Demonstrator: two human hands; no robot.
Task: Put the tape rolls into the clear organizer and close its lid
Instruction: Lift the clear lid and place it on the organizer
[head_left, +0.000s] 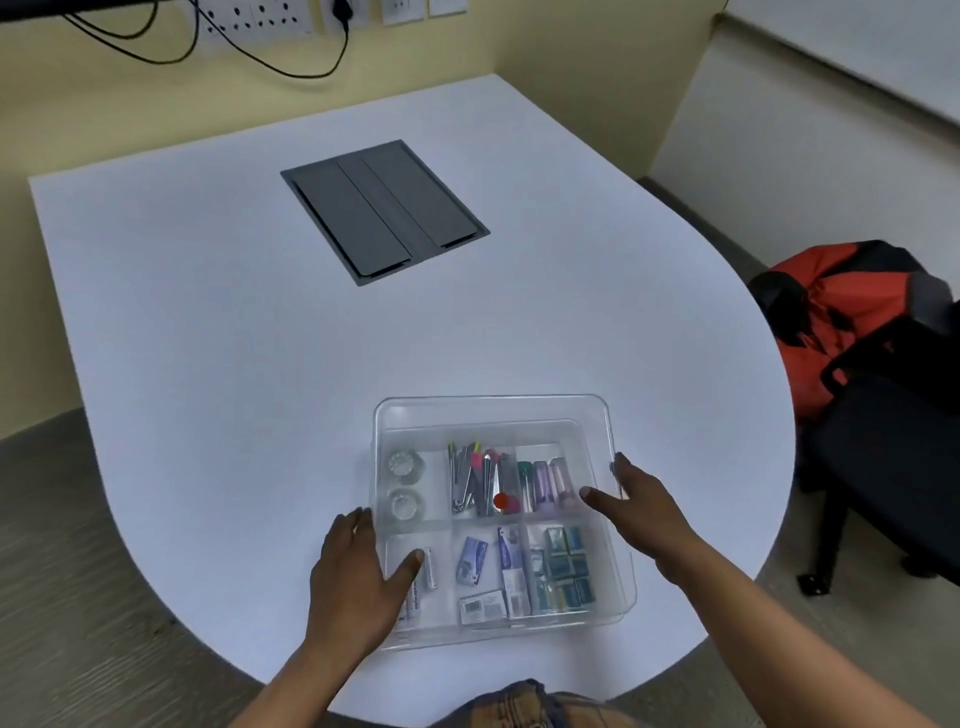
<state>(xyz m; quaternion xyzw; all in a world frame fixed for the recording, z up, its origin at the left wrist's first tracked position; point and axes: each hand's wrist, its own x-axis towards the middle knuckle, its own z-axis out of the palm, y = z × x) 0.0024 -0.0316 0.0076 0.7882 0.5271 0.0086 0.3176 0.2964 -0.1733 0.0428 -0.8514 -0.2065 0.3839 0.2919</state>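
Hands flank a clear organizer (493, 410) near the front edge of a white bench (208, 338). Left hand (358, 577) lies flat, fingers spread, against its left side, thumb over the top; right hand (641, 512) rests open at the right rim. Two clear tape rolls (405, 486) sit in the back-left compartment beneath the transparent lid (597, 415).

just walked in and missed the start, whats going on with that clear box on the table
A person has both hands on a clear organizer at the near edge of a white table. The left hand rests on its left side, the right hand on its right. Two tape rolls already sit in the back left compartment, and the clear lid appears to be on top.
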